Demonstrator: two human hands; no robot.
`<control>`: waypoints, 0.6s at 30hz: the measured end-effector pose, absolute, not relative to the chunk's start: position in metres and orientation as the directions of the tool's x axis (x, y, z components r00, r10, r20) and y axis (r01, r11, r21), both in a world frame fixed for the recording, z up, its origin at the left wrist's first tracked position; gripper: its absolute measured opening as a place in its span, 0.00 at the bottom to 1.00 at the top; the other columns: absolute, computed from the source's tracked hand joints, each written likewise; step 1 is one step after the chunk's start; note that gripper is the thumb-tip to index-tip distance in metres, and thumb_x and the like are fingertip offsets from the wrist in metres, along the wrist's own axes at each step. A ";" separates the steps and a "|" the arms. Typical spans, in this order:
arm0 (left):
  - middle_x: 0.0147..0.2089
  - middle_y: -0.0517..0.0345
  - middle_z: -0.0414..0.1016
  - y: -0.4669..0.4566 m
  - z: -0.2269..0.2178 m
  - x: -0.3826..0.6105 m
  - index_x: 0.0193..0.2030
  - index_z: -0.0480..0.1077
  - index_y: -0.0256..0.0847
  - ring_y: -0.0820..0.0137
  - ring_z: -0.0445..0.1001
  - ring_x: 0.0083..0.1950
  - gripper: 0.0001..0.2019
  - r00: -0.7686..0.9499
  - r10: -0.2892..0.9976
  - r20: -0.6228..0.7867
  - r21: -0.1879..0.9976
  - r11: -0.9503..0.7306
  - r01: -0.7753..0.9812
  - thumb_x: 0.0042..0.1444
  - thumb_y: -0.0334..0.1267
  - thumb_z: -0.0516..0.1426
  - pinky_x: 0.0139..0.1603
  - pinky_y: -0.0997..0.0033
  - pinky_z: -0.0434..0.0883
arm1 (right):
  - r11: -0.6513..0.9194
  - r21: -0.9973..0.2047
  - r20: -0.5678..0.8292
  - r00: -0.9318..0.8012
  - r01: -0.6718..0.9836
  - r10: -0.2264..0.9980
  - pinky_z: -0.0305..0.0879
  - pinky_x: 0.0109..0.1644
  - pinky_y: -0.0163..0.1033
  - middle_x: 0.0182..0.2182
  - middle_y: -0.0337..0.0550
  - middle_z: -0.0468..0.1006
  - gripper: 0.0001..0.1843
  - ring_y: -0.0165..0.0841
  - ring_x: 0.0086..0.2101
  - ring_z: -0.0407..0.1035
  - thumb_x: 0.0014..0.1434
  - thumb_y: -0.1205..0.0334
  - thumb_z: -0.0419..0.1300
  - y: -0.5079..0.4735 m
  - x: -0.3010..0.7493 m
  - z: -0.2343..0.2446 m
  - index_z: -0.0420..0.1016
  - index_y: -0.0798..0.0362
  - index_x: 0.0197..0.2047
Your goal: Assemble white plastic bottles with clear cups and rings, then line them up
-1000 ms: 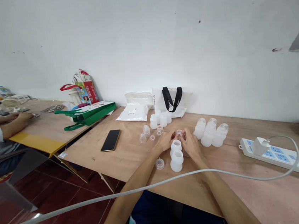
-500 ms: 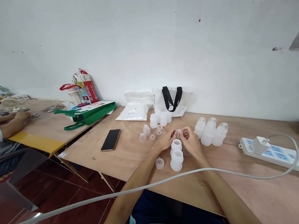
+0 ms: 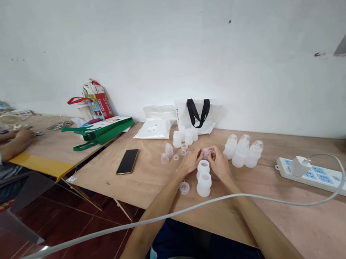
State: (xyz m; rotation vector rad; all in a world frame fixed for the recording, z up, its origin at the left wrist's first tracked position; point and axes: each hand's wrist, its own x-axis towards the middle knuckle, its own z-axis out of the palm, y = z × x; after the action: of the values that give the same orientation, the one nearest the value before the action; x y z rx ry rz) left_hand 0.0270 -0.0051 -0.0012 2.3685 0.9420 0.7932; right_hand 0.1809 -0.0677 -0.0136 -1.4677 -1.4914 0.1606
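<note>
Between them, my left hand (image 3: 194,159) and my right hand (image 3: 218,161) pinch a small translucent baby bottle collar with a nipple (image 3: 206,152); its details are partly hidden by my fingers. Just in front of the hands stand two open frosted baby bottles, a nearer one (image 3: 204,184) and one behind it (image 3: 203,166). Left of these lies a round clear bottle part (image 3: 184,187). Another clear piece (image 3: 215,176) shows partly behind my right wrist. Farther left are a clear cap (image 3: 169,149), a second cap (image 3: 164,159) and small rings (image 3: 176,158).
Three capped bottles (image 3: 241,151) stand to the right, near a power strip (image 3: 318,176). A cable (image 3: 199,206) crosses above my forearms. More bottles (image 3: 185,137), a white pouch (image 3: 152,129) and a bag (image 3: 201,116) sit behind; a phone (image 3: 127,162) lies left. Another person's arm (image 3: 16,144) rests farther left.
My fingers have shifted slightly around the small collar, which stays held between both hands. The bottles stay where they were; the whole view has moved a little.
</note>
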 end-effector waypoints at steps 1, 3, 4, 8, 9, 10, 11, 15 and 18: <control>0.34 0.58 0.72 -0.005 -0.001 0.027 0.37 0.64 0.44 0.66 0.68 0.33 0.13 0.595 0.729 0.338 0.606 -0.653 0.454 0.72 0.44 0.47 0.35 0.67 0.62 | 0.259 -0.690 0.531 0.230 0.676 0.815 0.71 0.45 0.47 0.37 0.46 0.83 0.12 0.42 0.36 0.77 0.65 0.53 0.51 -0.067 0.181 -0.014 0.71 0.48 0.44; 0.34 0.59 0.73 -0.004 -0.001 0.027 0.36 0.64 0.44 0.67 0.68 0.34 0.13 0.590 0.731 0.341 0.615 -0.649 0.448 0.72 0.44 0.48 0.35 0.67 0.62 | 0.264 -0.697 0.526 0.226 0.667 0.820 0.72 0.44 0.46 0.36 0.45 0.84 0.11 0.41 0.36 0.77 0.65 0.53 0.51 -0.067 0.181 -0.015 0.71 0.48 0.44; 0.34 0.59 0.73 -0.005 0.000 0.026 0.36 0.64 0.43 0.67 0.68 0.34 0.13 0.589 0.732 0.343 0.618 -0.648 0.446 0.72 0.45 0.48 0.35 0.67 0.62 | 0.264 -0.700 0.524 0.227 0.664 0.821 0.72 0.44 0.46 0.36 0.45 0.84 0.11 0.41 0.35 0.77 0.66 0.53 0.52 -0.067 0.182 -0.015 0.71 0.48 0.44; 0.34 0.59 0.73 -0.006 0.001 0.026 0.36 0.66 0.43 0.68 0.69 0.36 0.13 0.586 0.733 0.346 0.625 -0.646 0.438 0.71 0.45 0.48 0.36 0.68 0.63 | 0.261 -0.706 0.523 0.237 0.658 0.819 0.71 0.42 0.45 0.36 0.45 0.84 0.11 0.40 0.33 0.76 0.65 0.52 0.52 -0.068 0.181 -0.014 0.70 0.48 0.42; 0.34 0.59 0.73 -0.006 0.002 0.026 0.36 0.66 0.43 0.68 0.69 0.36 0.13 0.585 0.734 0.345 0.626 -0.644 0.439 0.71 0.45 0.49 0.36 0.68 0.63 | 0.262 -0.706 0.525 0.239 0.658 0.817 0.71 0.41 0.45 0.35 0.45 0.84 0.11 0.40 0.33 0.76 0.65 0.51 0.52 -0.069 0.181 -0.013 0.70 0.48 0.42; 0.34 0.59 0.73 -0.006 0.002 0.026 0.36 0.66 0.43 0.68 0.69 0.35 0.13 0.583 0.737 0.344 0.626 -0.642 0.442 0.70 0.45 0.49 0.36 0.68 0.63 | 0.262 -0.704 0.529 0.240 0.660 0.814 0.71 0.40 0.44 0.35 0.44 0.84 0.11 0.40 0.32 0.76 0.65 0.51 0.52 -0.070 0.180 -0.012 0.70 0.48 0.41; 0.34 0.60 0.73 -0.007 0.002 0.026 0.36 0.66 0.43 0.68 0.68 0.35 0.13 0.579 0.740 0.342 0.626 -0.639 0.447 0.70 0.45 0.49 0.36 0.68 0.63 | 0.264 -0.701 0.533 0.240 0.663 0.811 0.70 0.39 0.44 0.34 0.44 0.83 0.12 0.39 0.31 0.75 0.65 0.50 0.52 -0.070 0.180 -0.011 0.71 0.48 0.41; 0.33 0.60 0.72 -0.006 0.002 0.024 0.35 0.65 0.43 0.68 0.68 0.34 0.16 0.587 0.737 0.334 0.624 -0.640 0.449 0.71 0.49 0.47 0.35 0.68 0.63 | 0.292 -0.696 0.548 0.224 0.656 0.806 0.70 0.40 0.43 0.32 0.43 0.83 0.15 0.39 0.31 0.76 0.67 0.48 0.52 -0.073 0.179 -0.007 0.73 0.48 0.42; 0.33 0.60 0.72 -0.005 0.002 0.023 0.35 0.65 0.43 0.68 0.68 0.34 0.20 0.603 0.723 0.337 0.614 -0.654 0.442 0.73 0.52 0.44 0.37 0.68 0.63 | 0.303 -0.698 0.546 0.209 0.648 0.812 0.71 0.42 0.44 0.35 0.45 0.84 0.18 0.40 0.34 0.77 0.68 0.46 0.51 -0.073 0.180 -0.007 0.74 0.49 0.43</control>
State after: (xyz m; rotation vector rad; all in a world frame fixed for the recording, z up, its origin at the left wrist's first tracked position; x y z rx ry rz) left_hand 0.0235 -0.0054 0.0018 2.3560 0.9238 0.7936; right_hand 0.1801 -0.0725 -0.0071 -1.4076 -1.5008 0.1915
